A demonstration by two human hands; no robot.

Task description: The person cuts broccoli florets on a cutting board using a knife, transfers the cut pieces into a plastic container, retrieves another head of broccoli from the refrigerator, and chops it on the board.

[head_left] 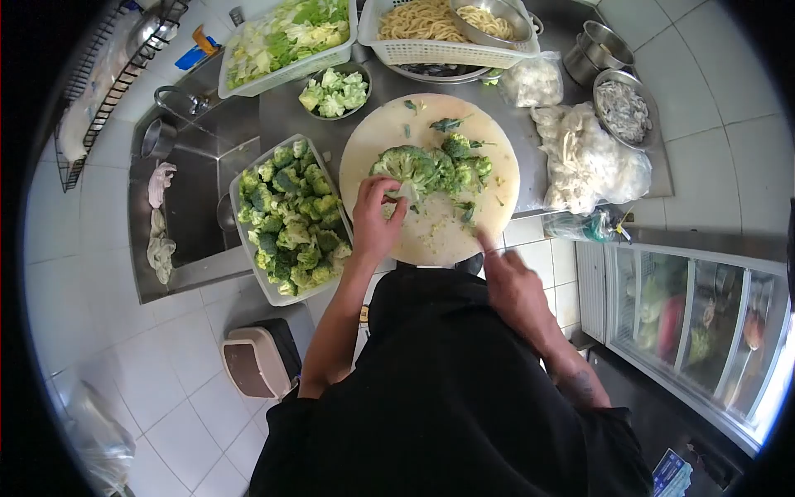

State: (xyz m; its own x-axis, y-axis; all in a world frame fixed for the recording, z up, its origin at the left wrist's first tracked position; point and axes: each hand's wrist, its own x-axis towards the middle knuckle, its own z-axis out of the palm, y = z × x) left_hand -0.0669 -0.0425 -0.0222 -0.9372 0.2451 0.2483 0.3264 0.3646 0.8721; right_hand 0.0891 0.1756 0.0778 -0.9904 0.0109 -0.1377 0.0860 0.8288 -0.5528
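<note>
A large head of broccoli (pixel 406 164) lies on the round pale cutting board (pixel 431 236). My left hand (pixel 379 207) grips it near its pale stem, thumb and fingers closed on its near side. To its right are smaller broccoli florets (pixel 464 170), with loose leaves and crumbs scattered around. By the board's front right edge, my right hand (pixel 515 282) is curled, its forefinger reaching forward; what it holds, if anything, cannot be made out. Left of the board stands a white plastic bin filled with cut broccoli florets (pixel 291 219).
A metal sink (pixel 195 195) lies to the left. Behind the board stand a bowl of cut lettuce (pixel 335 93), a basket of lettuce (pixel 290 41) and a basket of noodles (pixel 418 23). Plastic bags (pixel 584 157) sit at right, above a glass-fronted fridge (pixel 691 323).
</note>
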